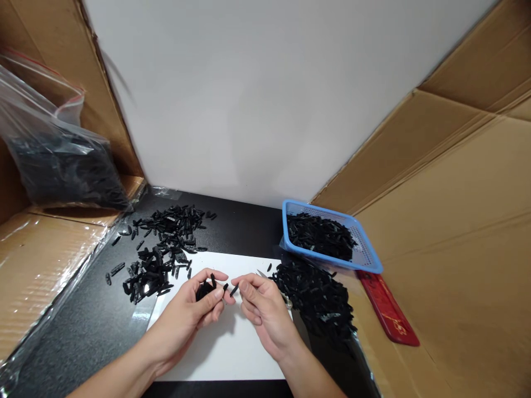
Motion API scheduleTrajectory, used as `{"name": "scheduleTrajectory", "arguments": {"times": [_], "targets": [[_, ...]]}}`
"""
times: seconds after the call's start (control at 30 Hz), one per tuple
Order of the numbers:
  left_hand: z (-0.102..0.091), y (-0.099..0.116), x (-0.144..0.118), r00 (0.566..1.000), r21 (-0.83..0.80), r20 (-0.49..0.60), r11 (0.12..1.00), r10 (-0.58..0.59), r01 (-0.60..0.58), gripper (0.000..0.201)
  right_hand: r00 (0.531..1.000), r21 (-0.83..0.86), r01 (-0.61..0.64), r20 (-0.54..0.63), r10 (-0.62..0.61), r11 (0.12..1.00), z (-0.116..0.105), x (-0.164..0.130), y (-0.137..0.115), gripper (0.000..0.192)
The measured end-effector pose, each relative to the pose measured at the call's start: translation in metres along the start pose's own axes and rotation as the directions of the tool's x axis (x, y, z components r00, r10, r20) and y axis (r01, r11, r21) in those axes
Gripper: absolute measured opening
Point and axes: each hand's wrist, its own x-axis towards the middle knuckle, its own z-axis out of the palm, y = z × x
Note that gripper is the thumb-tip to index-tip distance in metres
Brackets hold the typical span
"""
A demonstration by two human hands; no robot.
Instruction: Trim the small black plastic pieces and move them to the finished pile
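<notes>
Over a white sheet [224, 354], my left hand [194, 304] curls around several small black elongated pieces [203, 289], one of them sticking up between thumb and fingers. Close beside it, my right hand [263, 309] pinches a single black piece [234, 290] between thumb and forefinger. What the pieces are made of I cannot tell. A pair of scissors [287, 301] lies mostly hidden behind my right hand, with a blade tip and part of a handle showing.
Loose black pieces [157, 271] lie scattered on the dark tabletop at left. A larger heap [319, 298] lies at right, below a blue plastic basket [375, 260] holding more. A zip bag [70, 171] of black pieces leans on cardboard. A red flat object [390, 315] rests at far right.
</notes>
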Motion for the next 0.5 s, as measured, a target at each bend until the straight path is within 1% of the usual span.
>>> {"name": "scheduleTrajectory", "arguments": {"times": [0.23,0.5], "targets": [[0.0001,-0.0009,0.0012,1.000,0.040,0.020,0.999,0.016,-0.017,0.028,0.999,-0.034,0.028,-0.037,-0.030,0.999,0.0028,-0.0014,-0.0011,0.028],[-0.0008,-0.0020,-0.0001,0.999,0.044,0.036,0.999,0.020,-0.021,0.028,0.999,-0.031,0.023,-0.032,-0.024,0.999,0.0019,-0.0008,-0.0013,0.027]]}}
